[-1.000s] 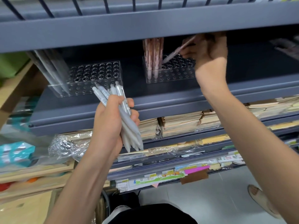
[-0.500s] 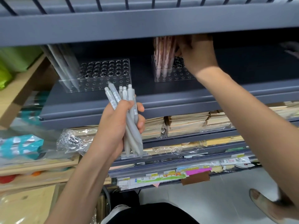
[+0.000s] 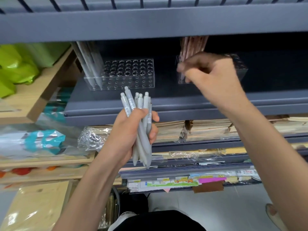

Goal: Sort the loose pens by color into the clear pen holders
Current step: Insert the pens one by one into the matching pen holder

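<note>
My left hand [image 3: 126, 135] grips a bundle of several grey pens [image 3: 131, 101], caps up, below the shelf edge. On the dark shelf stands a clear pen holder [image 3: 133, 75] with a few grey pens [image 3: 90, 64] leaning in its left end and most holes bare. Further right stands a second clear pen holder [image 3: 240, 70], with pink pens [image 3: 191, 45] upright in its left side. In front of this holder is my right hand [image 3: 210, 74], motion-blurred. Its fingers are curled and no pen shows in them.
A grey shelf board [image 3: 150, 25] hangs low over both holders. Below the dark shelf [image 3: 191, 104] lie wrapped stacks of brown notebooks [image 3: 208, 129] and sticker sheets [image 3: 183, 180]. Wooden shelving with green bags [image 3: 18, 69] stands at the left.
My right hand put a pink pen into the right holder and has drawn back down and toward me, without it. My left hand shifted right with the grey pens.
</note>
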`<state>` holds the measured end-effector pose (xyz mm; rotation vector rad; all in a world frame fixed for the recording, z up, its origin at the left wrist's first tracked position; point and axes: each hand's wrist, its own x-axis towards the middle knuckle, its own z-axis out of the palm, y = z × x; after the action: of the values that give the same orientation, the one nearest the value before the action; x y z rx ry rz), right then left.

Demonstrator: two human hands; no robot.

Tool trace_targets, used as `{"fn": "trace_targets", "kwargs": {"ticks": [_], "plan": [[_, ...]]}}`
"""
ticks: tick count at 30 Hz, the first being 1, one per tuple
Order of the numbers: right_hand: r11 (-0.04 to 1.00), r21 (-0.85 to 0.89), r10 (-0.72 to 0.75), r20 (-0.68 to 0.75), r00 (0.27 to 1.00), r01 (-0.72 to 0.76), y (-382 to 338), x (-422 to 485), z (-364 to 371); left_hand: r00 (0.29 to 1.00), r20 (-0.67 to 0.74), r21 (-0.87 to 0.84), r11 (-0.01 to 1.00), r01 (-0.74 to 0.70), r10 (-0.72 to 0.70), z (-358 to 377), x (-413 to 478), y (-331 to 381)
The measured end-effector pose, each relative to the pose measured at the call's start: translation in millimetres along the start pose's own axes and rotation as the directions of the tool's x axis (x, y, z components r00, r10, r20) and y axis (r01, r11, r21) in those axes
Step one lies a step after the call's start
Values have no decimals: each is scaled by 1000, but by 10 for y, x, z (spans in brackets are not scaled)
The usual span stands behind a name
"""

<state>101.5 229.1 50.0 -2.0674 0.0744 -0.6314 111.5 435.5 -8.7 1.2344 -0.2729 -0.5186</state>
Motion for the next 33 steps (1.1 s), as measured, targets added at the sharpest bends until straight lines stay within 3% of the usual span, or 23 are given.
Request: {"fn": "trace_targets", "kwargs": {"ticks": [2,4,7,11,17,24,29,33], "plan": [[998,-44,-31,270,962,45,-108,-79,123,1000,12,14,1000,-6,6,-31,-12,-5],[996,-33,-55,431,900,77,-154,-107,245,1000,22,8,1000,-15,15,-56,-22,-4],[997,51,-70,524,849,50,-181,-101,409,999,37,16,999,-28,27,-108,-54,4],[984,176,-82,535,841,-16,-185,-72,552,999,-44,-20,999,-26,25,-210,-111,46],[932,362,-197,520,831,-6,-352,-95,782,966,-257,-38,999,-20,9,-461,-194,152],[852,524,-281,413,866,26,-642,-185,1169,862,-507,-106,992,-62,0,-795,-272,311],[772,628,-313,243,918,97,-780,-288,1352,909,-417,-304,945,-119,-19,-1080,-365,514],[724,683,-177,49,983,96,-827,-284,1375,909,-415,-294,952,-86,-46,-1159,-413,571]]}}
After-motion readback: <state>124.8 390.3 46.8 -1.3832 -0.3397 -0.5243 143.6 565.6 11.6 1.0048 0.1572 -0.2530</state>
